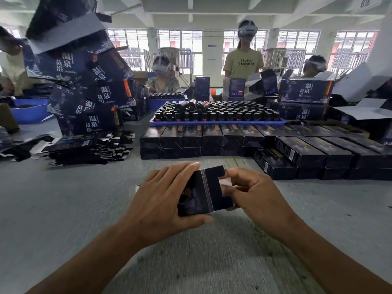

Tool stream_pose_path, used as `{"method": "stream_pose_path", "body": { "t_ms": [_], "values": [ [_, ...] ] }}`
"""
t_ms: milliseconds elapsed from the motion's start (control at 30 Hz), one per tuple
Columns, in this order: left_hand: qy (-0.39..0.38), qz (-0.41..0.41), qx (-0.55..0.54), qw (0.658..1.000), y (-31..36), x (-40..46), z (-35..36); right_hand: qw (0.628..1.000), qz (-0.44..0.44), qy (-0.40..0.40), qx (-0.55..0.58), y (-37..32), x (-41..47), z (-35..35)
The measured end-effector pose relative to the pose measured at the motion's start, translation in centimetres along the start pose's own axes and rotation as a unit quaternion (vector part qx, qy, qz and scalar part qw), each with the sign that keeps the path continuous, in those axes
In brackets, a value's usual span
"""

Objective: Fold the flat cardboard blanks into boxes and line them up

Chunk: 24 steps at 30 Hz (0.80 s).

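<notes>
Two hands on one dark box (204, 190) above the surface (63, 209) — left grip (163, 200) wraps it, right grip (252, 192) pinches its end flap — finished boxes (212, 139) lined up far behind.

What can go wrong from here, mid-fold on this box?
1. The right hand is working the end flap of the box; it may crease or tear.
2. The left hand clamps the body with a wide grip, which may crush the panels.
3. The row of folded boxes stands close behind; a careless placement could knock it askew.

Packing workshop, stacked boxes (212, 139), bottle trays (216, 122), seated workers (162, 79)
</notes>
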<state>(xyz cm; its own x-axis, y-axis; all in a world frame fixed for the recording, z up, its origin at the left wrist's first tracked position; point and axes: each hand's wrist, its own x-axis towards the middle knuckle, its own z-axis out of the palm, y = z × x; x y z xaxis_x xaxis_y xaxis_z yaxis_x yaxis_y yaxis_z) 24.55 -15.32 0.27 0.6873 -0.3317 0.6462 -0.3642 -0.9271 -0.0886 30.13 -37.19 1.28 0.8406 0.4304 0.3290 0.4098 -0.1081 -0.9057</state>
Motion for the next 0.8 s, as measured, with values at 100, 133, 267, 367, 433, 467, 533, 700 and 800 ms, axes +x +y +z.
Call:
{"method": "stream_pose_path", "body": {
  "t_ms": [100,133,267,367,433,467,533,700,800],
  "values": [
    [0.007,-0.005,-0.012,1.000,0.2,0.0,-0.1,0.999,-0.027,0.018,-0.025,-0.1,-0.2,0.3],
    [0.010,-0.007,-0.017,1.000,0.3,0.0,-0.1,0.999,-0.035,0.024,-0.033,-0.2,-0.2,0.3],
    [0.026,0.019,-0.010,0.999,0.4,0.1,-0.2,0.995,-0.062,0.039,-0.063,-0.2,-0.3,0.5],
    [0.026,0.058,0.034,0.997,0.4,0.2,-0.3,0.993,-0.081,0.047,-0.076,-0.4,-0.4,0.6],
    [0.019,0.063,0.051,0.996,0.4,0.3,-0.4,0.990,-0.094,0.055,-0.086,-0.4,-0.5,0.7],
    [0.017,0.061,0.050,0.997,0.4,0.3,-0.4,0.989,-0.100,0.059,-0.088,-0.5,-0.5,0.7],
    [0.019,0.050,0.029,0.998,0.5,0.3,-0.4,0.988,-0.107,0.064,-0.086,-0.6,-0.7,0.8],
    [0.019,0.034,0.017,0.999,0.0,-0.1,-0.4,0.985,-0.109,0.086,-0.105,-0.7,-0.8,1.1],
    [0.013,0.034,0.015,0.999,-0.1,-0.2,-0.4,0.985,-0.105,0.093,-0.105,-0.6,-0.8,1.1]
  ]
}}
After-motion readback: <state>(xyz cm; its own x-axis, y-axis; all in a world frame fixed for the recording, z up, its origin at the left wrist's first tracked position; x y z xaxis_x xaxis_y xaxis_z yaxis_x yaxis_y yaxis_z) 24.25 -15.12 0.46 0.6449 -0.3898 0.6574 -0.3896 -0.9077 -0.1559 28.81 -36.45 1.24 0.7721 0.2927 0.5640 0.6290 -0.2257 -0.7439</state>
